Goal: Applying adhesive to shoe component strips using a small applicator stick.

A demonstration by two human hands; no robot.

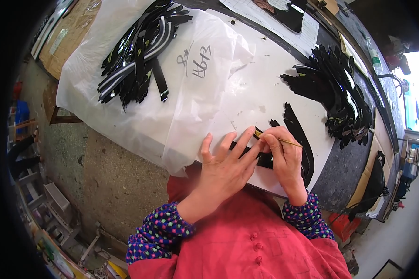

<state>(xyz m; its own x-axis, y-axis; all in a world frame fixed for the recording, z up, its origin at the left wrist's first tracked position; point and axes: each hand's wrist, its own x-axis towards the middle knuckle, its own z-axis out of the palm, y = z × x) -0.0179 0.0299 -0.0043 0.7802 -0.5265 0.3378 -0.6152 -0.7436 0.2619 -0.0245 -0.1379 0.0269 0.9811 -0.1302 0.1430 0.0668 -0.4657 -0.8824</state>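
My left hand [224, 168] lies with its fingers spread over a shiny black strip [265, 161] near the front edge of the white board [258, 88]. Beside it, my right hand [285, 160] pinches a thin brass-coloured stick [292, 142]. Its lower end is hidden by the fingers, next to a small yellow patch at the left fingertips. Just right of the hands lies a longer curved black piece [299, 130] with a jagged upper end.
A pile of black strips [135, 56], some grey-edged, rests on white plastic sheeting [186, 83] at the left. Another fanned stack of black pieces [342, 93] sits at the right. Beyond are a cardboard box [70, 39], paper sheets [309, 30] and a black pouch-like item [371, 186].
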